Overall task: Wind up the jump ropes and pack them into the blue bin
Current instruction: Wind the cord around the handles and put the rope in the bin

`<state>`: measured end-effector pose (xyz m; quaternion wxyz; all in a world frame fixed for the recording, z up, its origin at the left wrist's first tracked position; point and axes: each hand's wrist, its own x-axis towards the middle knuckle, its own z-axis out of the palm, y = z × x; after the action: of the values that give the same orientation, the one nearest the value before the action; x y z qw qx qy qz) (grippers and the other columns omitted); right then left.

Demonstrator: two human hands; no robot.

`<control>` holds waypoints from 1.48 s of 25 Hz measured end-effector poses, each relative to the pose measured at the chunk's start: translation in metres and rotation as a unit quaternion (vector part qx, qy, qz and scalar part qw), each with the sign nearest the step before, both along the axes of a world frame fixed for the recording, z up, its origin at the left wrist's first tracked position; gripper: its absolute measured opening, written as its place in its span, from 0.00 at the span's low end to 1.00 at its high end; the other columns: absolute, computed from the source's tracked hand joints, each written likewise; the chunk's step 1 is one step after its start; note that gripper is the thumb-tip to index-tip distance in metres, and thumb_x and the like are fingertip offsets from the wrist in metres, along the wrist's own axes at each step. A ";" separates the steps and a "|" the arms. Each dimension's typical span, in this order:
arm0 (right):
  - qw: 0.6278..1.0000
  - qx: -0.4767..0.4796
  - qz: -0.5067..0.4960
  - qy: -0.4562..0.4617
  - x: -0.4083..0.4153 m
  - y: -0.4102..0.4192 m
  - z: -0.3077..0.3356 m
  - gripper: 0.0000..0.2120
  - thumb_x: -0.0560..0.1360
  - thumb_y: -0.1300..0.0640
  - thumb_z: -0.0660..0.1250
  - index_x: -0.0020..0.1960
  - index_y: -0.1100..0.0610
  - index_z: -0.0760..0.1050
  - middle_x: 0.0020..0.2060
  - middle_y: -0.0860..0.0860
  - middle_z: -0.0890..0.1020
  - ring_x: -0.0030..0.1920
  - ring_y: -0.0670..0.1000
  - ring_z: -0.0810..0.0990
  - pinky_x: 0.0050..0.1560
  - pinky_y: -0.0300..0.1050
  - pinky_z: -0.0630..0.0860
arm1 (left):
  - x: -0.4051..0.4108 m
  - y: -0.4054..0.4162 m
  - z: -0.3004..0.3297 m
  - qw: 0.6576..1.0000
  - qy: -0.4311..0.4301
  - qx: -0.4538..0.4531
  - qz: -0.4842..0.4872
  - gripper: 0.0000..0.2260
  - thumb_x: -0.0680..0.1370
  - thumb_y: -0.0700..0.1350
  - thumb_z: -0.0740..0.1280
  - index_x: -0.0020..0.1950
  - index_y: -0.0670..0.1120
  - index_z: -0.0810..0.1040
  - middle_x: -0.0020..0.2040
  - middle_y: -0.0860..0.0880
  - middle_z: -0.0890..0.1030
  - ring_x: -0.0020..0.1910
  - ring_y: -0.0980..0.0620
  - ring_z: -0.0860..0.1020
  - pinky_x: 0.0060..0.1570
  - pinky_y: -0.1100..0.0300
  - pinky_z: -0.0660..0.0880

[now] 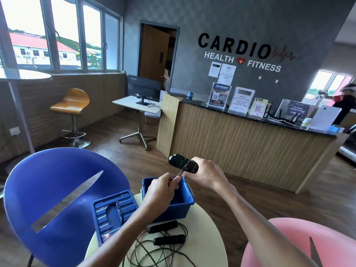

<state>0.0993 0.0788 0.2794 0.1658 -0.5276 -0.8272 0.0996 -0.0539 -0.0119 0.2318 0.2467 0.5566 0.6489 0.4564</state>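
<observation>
My right hand (207, 173) grips the dark handles of a jump rope (180, 162), with cord coiled around them, above the open blue bin (187, 202). Just left of that, my left hand (160, 190) pinches the cord running off the handles, over the bin's opening. A second jump rope (165, 235) lies loose on the round cream table (210, 237), its two black handles side by side and its cord in a tangle toward me. The bin's blue lid (113, 212) lies flat to the left of the bin.
A blue chair (57, 199) stands left of the table and a pink chair (285, 245) at the right. Beyond are a wooden reception counter (240, 143), a desk with a monitor (143, 89) and a bar stool (74, 105).
</observation>
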 end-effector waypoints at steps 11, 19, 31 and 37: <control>0.998 -0.049 0.010 0.038 0.003 -0.002 0.000 0.31 0.60 0.25 0.64 0.56 0.41 0.75 0.46 0.43 0.83 0.50 0.49 0.82 0.52 0.51 0.79 | -0.016 0.000 -0.024 0.984 0.148 0.096 -0.031 0.17 0.81 0.58 0.54 0.38 0.51 0.70 0.25 0.51 0.71 0.24 0.52 0.70 0.30 0.55 0.71; 0.973 -0.147 0.155 0.093 0.005 -0.027 0.015 0.24 0.63 0.30 0.75 0.52 0.42 0.77 0.42 0.43 0.82 0.43 0.43 0.80 0.50 0.48 0.77 | -0.049 0.012 -0.028 0.957 0.208 0.125 -0.157 0.13 0.80 0.59 0.52 0.45 0.53 0.68 0.33 0.51 0.79 0.28 0.59 0.72 0.31 0.66 0.71; 0.959 -0.149 0.231 -0.064 0.008 -0.057 0.017 0.21 0.68 0.35 0.75 0.55 0.43 0.77 0.42 0.44 0.81 0.41 0.42 0.79 0.42 0.40 0.74 | -0.060 0.034 0.056 0.699 0.635 0.204 -0.258 0.08 0.76 0.50 0.63 0.40 0.49 0.76 0.37 0.53 0.78 0.40 0.51 0.79 0.42 0.58 0.76; 0.971 0.041 0.165 -0.165 -0.011 -0.046 0.003 0.32 0.69 0.26 0.65 0.65 0.43 0.69 0.50 0.51 0.84 0.50 0.56 0.83 0.49 0.51 0.78 | -0.029 0.021 0.073 0.669 0.719 0.124 -0.144 0.09 0.79 0.37 0.59 0.48 0.46 0.79 0.48 0.48 0.82 0.50 0.46 0.81 0.46 0.53 0.76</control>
<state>0.0883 0.0326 0.2820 0.0298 -0.3852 -0.9223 0.0032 -0.0830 0.0092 0.3051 -0.3046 0.8245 0.4742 -0.0498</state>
